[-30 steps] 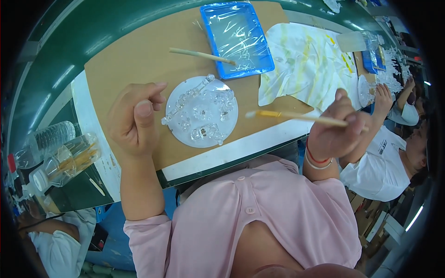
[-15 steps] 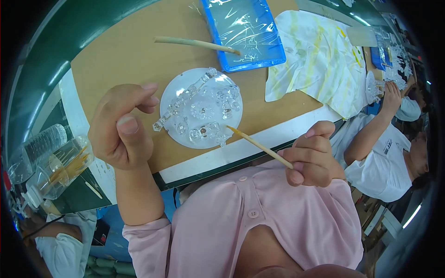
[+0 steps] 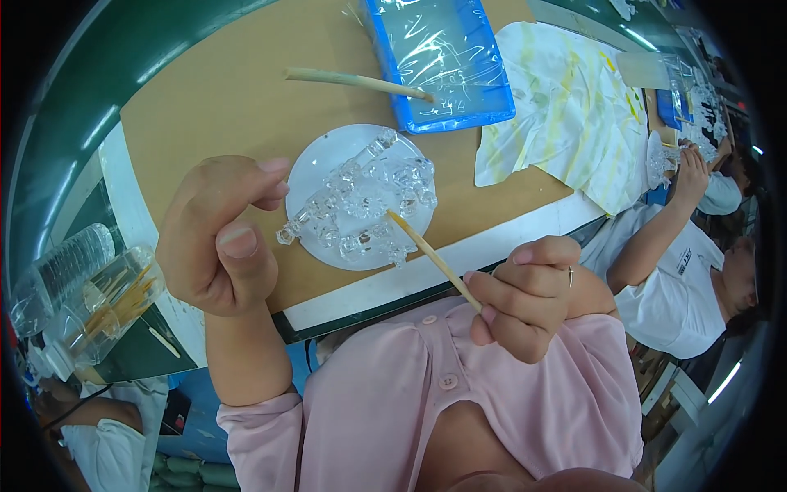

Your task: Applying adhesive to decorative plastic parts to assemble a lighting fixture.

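Note:
My right hand (image 3: 529, 299) pinches a thin wooden stick (image 3: 434, 261) near its lower end, between thumb and fingers. Its darker yellowish tip reaches over the clear faceted pieces (image 3: 361, 201); whether it touches them I cannot tell. These glassy pieces lie clustered on a round white plate (image 3: 307, 176), with a rod-like row running across it from upper right to lower left. Beside the plate's left edge, my left hand (image 3: 221, 234) is raised with fingers bent and the thumb apart, and nothing shows between them.
Behind the plate stands a blue tray (image 3: 504, 102) under clear film, a thicker stick (image 3: 352, 80) resting across its edge. A yellow-stained white cloth (image 3: 566, 115) lies right of it. Clear plastic bottles (image 3: 61, 266), one with sticks inside, are at left. A co-worker's hand (image 3: 693, 172) works at far right.
My right hand has shifted left, carrying the stick's tip from the plate's lower right edge to over the clear pieces. My left hand has moved slightly right and down.

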A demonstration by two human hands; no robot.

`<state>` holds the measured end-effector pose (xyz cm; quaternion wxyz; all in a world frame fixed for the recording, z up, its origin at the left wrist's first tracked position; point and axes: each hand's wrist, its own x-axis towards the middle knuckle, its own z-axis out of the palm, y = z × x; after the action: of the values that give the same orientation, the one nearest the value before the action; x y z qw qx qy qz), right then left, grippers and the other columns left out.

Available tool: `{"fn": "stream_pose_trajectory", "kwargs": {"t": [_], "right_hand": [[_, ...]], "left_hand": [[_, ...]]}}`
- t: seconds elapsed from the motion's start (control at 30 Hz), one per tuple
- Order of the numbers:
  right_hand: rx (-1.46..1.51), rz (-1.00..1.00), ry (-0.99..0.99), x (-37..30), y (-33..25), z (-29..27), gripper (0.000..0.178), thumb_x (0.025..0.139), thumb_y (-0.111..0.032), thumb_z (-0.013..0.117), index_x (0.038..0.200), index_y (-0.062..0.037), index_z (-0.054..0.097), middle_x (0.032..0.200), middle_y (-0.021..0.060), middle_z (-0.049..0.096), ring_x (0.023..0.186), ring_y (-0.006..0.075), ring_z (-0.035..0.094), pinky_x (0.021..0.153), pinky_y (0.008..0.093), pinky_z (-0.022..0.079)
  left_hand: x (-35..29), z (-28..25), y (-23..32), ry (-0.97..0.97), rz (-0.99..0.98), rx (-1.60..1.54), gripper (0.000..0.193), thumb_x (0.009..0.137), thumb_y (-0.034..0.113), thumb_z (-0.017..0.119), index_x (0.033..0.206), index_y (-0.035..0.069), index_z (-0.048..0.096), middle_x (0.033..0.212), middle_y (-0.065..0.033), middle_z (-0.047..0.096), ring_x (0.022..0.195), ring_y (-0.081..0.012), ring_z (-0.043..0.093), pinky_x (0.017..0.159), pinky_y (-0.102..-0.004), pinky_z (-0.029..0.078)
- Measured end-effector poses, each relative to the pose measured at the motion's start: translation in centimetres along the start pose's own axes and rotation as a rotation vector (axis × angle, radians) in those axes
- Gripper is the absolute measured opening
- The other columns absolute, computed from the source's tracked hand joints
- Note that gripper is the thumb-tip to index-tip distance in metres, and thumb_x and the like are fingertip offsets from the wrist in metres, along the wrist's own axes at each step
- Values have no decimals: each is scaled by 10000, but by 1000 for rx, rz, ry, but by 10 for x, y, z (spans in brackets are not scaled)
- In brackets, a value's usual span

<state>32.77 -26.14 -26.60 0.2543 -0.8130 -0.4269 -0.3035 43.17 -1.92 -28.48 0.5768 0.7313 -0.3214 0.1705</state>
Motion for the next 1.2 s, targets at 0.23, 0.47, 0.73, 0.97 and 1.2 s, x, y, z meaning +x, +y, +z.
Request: {"fn": "stream_pose_trajectory", "kwargs": {"t": [0.23,0.47,0.73,0.97,1.2], "right_hand": [[-132,-24,-62,19,-1,3,260,931,-269,535,828,-103,363,635,39,622,511,120,439,613,302,364],[-15,-158,-200,33,1,-2,250,929,-266,536,838,-101,372,678,48,626,513,122,451,580,291,350],[131,139,-295,36,9,-12,223,922,-255,554,875,-95,406,739,70,638,590,163,505,700,383,376],[317,336,-279,42,11,4,128,932,-177,501,915,-92,407,770,66,636,599,175,493,770,422,353],[111,414,-330,56,4,-9,101,925,-139,482,913,-81,401,723,75,613,573,186,447,753,423,357]], "left_hand": [[5,3,-5,-46,126,-97,380,807,328,662,892,-42,651,674,-113,606,572,-199,582,515,-277,439],[7,-3,-7,-170,233,109,277,740,117,670,912,-89,602,797,-178,642,601,-217,579,517,-279,456],[6,5,-1,-43,124,93,278,605,173,809,832,63,691,663,-48,605,573,-192,577,514,-286,441],[8,4,-1,-58,154,116,270,601,173,816,816,80,683,647,-35,593,548,-184,567,495,-282,429],[7,1,-3,-109,257,108,266,639,70,777,870,0,663,690,-80,615,552,-188,563,489,-267,420]]}}
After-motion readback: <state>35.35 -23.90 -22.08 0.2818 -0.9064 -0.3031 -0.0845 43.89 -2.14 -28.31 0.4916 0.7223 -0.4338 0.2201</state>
